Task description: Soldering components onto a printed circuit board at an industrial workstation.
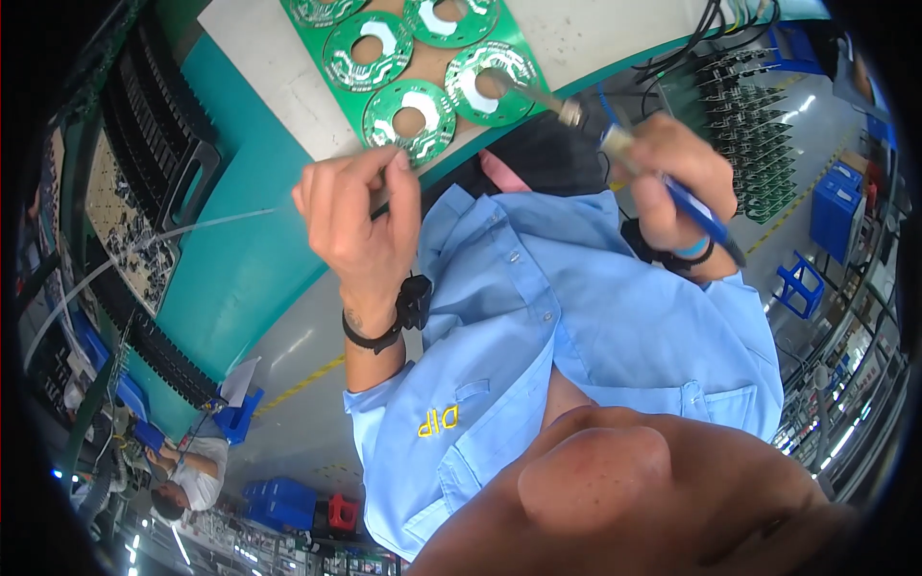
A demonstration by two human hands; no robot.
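My right hand (677, 178) is wrapped round the blue handle of a soldering iron (696, 213), slightly blurred. Its metal tip points left, over the nearest right disc of a green circuit board panel (447, 136). The panel holds several round boards with centre holes and white patches, cut off by the upper edge. My left hand (355, 206) is closed at the panel's near left corner, thumb and forefinger pinched together beside the lowest disc. A thin pale solder wire (226, 221) runs from the left to this hand; its end among the fingers is hidden.
The panel lies on a pale board (259, 67) on a teal bench top (230, 278). Black slotted racks (158, 125) and a tray of small parts (134, 230) stand left. Stacked green boards (749, 134) are at right, cables (706, 34) above. Another person (197, 475) sits far lower left.
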